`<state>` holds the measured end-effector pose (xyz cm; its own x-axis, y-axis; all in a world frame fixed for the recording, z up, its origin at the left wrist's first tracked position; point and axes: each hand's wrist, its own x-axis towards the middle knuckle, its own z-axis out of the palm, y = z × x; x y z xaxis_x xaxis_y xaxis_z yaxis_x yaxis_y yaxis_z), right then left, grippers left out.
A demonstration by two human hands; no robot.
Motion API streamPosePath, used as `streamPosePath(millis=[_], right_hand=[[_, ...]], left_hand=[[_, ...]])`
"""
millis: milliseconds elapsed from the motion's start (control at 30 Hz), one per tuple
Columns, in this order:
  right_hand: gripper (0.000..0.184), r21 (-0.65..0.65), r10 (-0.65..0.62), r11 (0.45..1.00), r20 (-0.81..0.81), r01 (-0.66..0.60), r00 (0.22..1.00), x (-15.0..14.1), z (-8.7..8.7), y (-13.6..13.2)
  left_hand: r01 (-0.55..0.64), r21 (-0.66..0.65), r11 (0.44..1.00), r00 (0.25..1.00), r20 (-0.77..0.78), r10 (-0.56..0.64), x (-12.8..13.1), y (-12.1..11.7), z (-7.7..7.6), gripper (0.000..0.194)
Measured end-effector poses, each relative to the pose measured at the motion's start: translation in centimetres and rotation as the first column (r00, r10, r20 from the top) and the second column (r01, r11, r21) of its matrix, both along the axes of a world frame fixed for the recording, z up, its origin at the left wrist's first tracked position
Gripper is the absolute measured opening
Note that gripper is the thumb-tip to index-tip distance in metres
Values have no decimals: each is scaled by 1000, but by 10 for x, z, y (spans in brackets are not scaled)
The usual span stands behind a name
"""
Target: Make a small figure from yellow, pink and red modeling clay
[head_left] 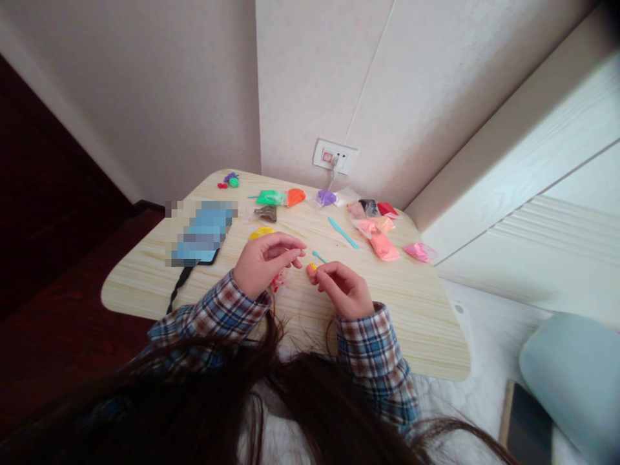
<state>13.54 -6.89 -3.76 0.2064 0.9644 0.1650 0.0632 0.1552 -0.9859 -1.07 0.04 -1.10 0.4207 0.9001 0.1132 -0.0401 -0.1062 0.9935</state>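
Observation:
My right hand (345, 289) pinches a small yellow and pinkish-orange lump of modelling clay (311, 268) between thumb and fingertips, just above the table. To its left, my left hand (266, 261) has thumb and fingers drawn together in a pinch; whatever may be between the tips is too small to make out. A gap separates the two hands. Under my left wrist lies a clear bag with red bits (279, 281), partly hidden. Yellow clay (262, 233) rests behind my left hand. A thin blue modelling tool (319, 256) lies between the hands, its near end hidden by my right hand.
A pale wooden table (411, 323) carries a blue clay knife (343, 232), green (270, 197) and purple (326, 197) clay bags, and several pink bags (384, 247). A phone (206, 232) with a dark strap stands left. Small clay shapes (231, 180) sit at the far-left corner.

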Motion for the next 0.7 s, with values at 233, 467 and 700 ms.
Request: streamPosePath(millis=[233,467,700], right_hand=[[20,-3,-21,1000,113,21,993,2,-12,2],[21,7,-26,1000,147,25,989,3,-19,5],[21,48,-59,997,145,52,988,3,-15,3]], left_hand=[[23,23,999,999,-47,-22,1,-1,3,16],[50,-7,999,996,-79,-51,2,-1,2,19],[41,18,999,995,-87,-39,3,-1,2,15]])
